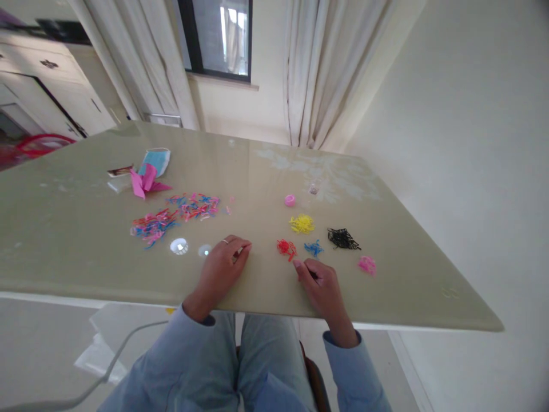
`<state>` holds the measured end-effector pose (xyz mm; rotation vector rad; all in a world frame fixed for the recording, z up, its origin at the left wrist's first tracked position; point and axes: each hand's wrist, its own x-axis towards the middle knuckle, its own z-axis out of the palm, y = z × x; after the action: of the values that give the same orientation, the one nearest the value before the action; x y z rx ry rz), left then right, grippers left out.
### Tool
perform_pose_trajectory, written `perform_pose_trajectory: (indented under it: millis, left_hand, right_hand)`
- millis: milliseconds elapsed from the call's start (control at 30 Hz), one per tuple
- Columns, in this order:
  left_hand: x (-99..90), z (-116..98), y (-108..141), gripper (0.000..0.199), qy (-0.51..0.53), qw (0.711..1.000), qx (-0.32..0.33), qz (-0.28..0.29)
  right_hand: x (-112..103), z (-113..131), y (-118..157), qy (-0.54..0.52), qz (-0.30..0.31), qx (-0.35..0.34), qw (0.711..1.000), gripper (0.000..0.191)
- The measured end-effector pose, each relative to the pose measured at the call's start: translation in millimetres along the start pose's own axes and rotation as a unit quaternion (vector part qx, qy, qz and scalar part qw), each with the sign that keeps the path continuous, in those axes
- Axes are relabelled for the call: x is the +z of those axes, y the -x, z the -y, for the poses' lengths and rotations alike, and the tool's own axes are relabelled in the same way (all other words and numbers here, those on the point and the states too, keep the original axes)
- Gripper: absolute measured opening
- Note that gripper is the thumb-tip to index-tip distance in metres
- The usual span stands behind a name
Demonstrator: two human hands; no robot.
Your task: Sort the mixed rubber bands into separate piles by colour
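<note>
My left hand (223,268) rests on the table with its fingers curled together; anything inside them is too small to make out. Closed too, my right hand (318,281) has its thumb tip just below the red pile (286,248), and its contents are hidden. Around it are small piles of blue pieces (314,248), yellow pieces (302,224), black pieces (343,238) and pink pieces (367,265). Left of my left hand lie mixed coloured pieces in two heaps, one nearer (153,226) and one farther (198,206).
On the table (257,189) are a pink folded paper (148,181), a blue mask (156,162), a shiny round disc (179,246) and a small pink round item (290,200). Its front edge runs above my lap; a wall stands at the right.
</note>
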<state>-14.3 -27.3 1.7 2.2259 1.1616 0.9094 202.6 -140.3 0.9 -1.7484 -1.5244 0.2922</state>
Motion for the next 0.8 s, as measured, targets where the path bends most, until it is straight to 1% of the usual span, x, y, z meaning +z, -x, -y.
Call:
perform_pose_trajectory:
  millis: [67, 167, 233, 300, 400, 467, 533, 667, 733, 800]
  left_hand:
    - [-17.1, 17, 5, 0.024, -0.005, 1.0, -0.004, -0.011]
    - [-40.4, 39, 13, 0.025, -0.005, 0.997, -0.027, -0.07]
    - [-51.4, 50, 17, 0.025, 0.015, 0.993, -0.053, -0.102]
    - [-57.5, 56, 20, 0.026, 0.053, 0.99, -0.078, -0.108]
    - [-59.2, 57, 22, 0.027, 0.11, 0.984, -0.102, -0.097]
    - [-58.0, 56, 21, 0.026, 0.127, 0.981, -0.11, -0.094]
    - [-57.0, 54, 19, 0.024, 0.137, 0.98, -0.11, -0.097]
    - [-56.3, 53, 17, 0.022, 0.162, 0.974, -0.119, -0.108]
    - [-56.2, 54, 17, 0.022, 0.171, 0.971, -0.124, -0.11]
    - [-55.9, 54, 17, 0.022, 0.175, 0.971, -0.125, -0.108]
  right_hand:
    - [-1, 1, -1, -0.006, 0.001, 0.01, 1.0, 0.053]
    - [-4, 2, -2, -0.026, 0.011, 0.033, 0.999, 0.054]
    - [-6, 2, -4, -0.036, 0.021, 0.052, 0.998, 0.054]
    - [-7, 5, -7, -0.036, 0.03, 0.067, 0.997, 0.055]
    - [-6, 18, -17, -0.039, 0.047, 0.062, 0.996, 0.055]
    - [-1, 35, -26, -0.046, 0.066, 0.037, 0.996, 0.054]
    - [7, 57, -39, -0.047, 0.09, 0.003, 0.995, 0.052]
    - [33, 102, -76, -0.023, 0.133, -0.067, 0.989, 0.043]
    - [49, 117, -100, -0.005, 0.157, -0.094, 0.983, 0.032]
    - [67, 125, -126, 0.031, 0.183, -0.127, 0.974, 0.024]
